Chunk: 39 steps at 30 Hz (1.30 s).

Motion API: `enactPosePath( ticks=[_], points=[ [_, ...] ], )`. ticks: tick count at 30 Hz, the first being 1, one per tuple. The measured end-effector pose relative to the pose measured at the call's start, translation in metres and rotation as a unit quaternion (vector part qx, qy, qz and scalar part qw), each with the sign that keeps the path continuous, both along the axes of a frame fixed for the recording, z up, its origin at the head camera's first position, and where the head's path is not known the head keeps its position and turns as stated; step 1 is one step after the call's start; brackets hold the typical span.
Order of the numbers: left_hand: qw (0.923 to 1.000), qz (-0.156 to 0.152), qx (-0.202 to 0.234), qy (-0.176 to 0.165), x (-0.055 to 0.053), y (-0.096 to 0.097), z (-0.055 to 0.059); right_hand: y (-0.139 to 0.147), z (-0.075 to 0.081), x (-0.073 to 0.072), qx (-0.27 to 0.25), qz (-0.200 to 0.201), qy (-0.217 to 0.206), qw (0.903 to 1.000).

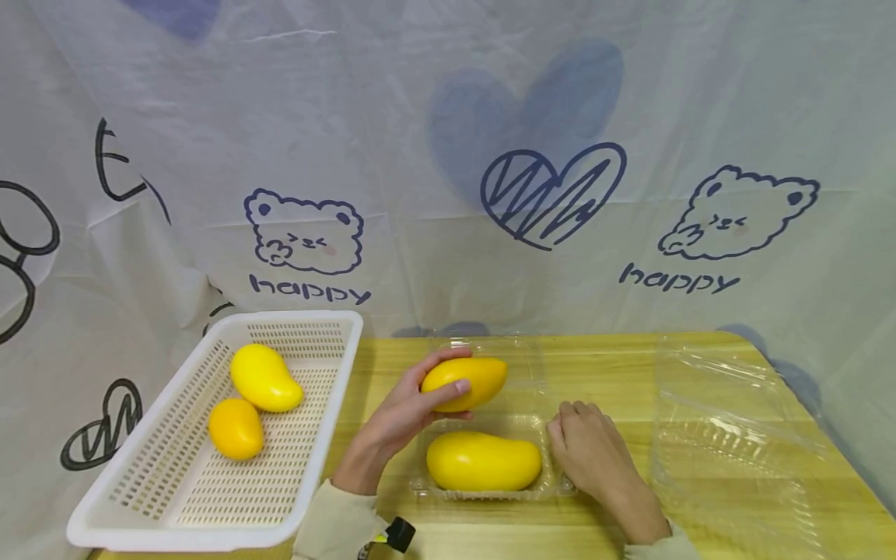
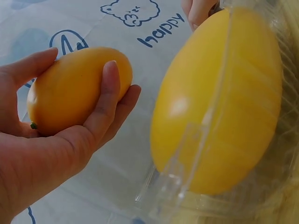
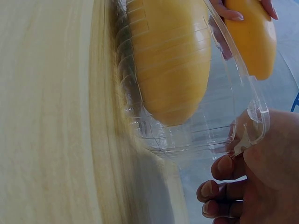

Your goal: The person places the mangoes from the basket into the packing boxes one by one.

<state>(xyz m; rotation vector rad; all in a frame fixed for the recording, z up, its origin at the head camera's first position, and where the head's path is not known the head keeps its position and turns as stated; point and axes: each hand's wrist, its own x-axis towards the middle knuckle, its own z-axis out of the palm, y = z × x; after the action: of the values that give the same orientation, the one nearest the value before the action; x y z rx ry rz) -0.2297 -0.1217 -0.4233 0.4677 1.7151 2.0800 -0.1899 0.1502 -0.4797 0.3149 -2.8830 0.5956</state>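
My left hand (image 1: 413, 400) grips a yellow mango (image 1: 483, 381), its thumb and fingers wrapped around the fruit. The mango is held above the back of a clear plastic box (image 1: 420, 486). In that box lies a second yellow mango (image 1: 483, 462), on its side. My right hand (image 1: 591, 451) is at the box's right edge with its fingers curled. The right wrist view shows the thumb side of the right hand (image 3: 275, 163) pinching the rim at a corner of the box (image 3: 259, 109).
To the left stands a white slotted basket (image 1: 332, 435) with a yellow mango (image 1: 262, 377) and a more orange mango (image 1: 236, 429) in it. Clear plastic packaging (image 1: 735, 459) lies on the right of the wooden table (image 1: 602, 365). A printed cloth (image 1: 434, 155) hangs behind.
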Motion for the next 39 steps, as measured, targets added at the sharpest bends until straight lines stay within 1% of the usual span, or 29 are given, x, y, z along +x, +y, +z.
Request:
enactPosePath(
  ticks=[8, 10, 13, 17, 23, 26, 30, 36, 39],
  points=[
    [0.9999, 0.006, -0.015, -0.001, -0.002, 0.002, -0.005, 0.000, 0.000, 0.001, 0.002, 0.002, 0.008, 1.0000],
    [0.9996, 0.010, -0.026, 0.002, -0.002, 0.002, -0.007, 0.000, 0.000, 0.001, 0.002, 0.002, 0.007, 1.0000],
    [0.9977, 0.018, -0.062, 0.021, -0.003, 0.003, -0.009, 0.001, 0.001, 0.001, 0.000, 0.002, 0.007, 1.0000],
    [0.9930, 0.025, -0.106, 0.045, -0.004, 0.004, -0.014, 0.000, 0.000, 0.001, -0.003, 0.001, 0.009, 1.0000],
    [0.9911, 0.021, -0.119, 0.055, -0.006, 0.007, -0.022, 0.000, 0.000, 0.002, -0.005, -0.002, 0.001, 1.0000],
    [0.9897, 0.021, -0.127, 0.063, -0.006, 0.009, -0.024, 0.000, 0.000, 0.001, -0.002, -0.003, 0.000, 1.0000],
    [0.9855, 0.018, -0.152, 0.074, -0.005, 0.010, -0.027, -0.001, 0.000, 0.001, -0.001, -0.002, -0.003, 1.0000],
    [0.9740, 0.016, -0.191, 0.121, -0.004, 0.013, -0.029, 0.000, 0.000, 0.001, -0.003, 0.001, -0.005, 1.0000],
    [0.9699, 0.021, -0.202, 0.135, -0.003, 0.015, -0.030, 0.000, 0.001, 0.000, -0.002, 0.001, -0.008, 1.0000]
  ],
)
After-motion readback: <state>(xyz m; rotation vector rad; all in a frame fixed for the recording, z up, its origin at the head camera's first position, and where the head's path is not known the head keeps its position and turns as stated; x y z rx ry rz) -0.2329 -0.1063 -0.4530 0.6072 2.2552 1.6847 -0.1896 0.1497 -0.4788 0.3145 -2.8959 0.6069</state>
